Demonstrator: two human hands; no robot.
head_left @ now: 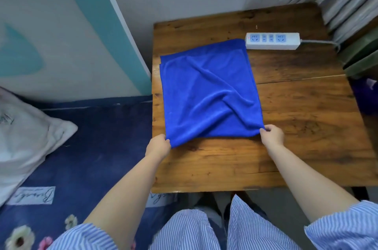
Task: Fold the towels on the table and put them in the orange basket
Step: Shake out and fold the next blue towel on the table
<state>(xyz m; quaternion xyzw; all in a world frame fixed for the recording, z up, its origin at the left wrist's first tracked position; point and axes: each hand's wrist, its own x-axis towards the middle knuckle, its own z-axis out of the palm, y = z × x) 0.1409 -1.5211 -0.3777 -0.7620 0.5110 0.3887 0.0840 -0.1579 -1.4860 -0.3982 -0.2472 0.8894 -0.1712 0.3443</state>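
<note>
Towel [208, 92] flat on table [306, 106], L hand [158, 145] + R hand [272, 134] pinching near corners

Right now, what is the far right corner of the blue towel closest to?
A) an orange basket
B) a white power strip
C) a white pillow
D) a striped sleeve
B: the blue towel lies spread on the wooden table, and its far right corner reaches the end of the white power strip. No orange basket is in view.
</note>
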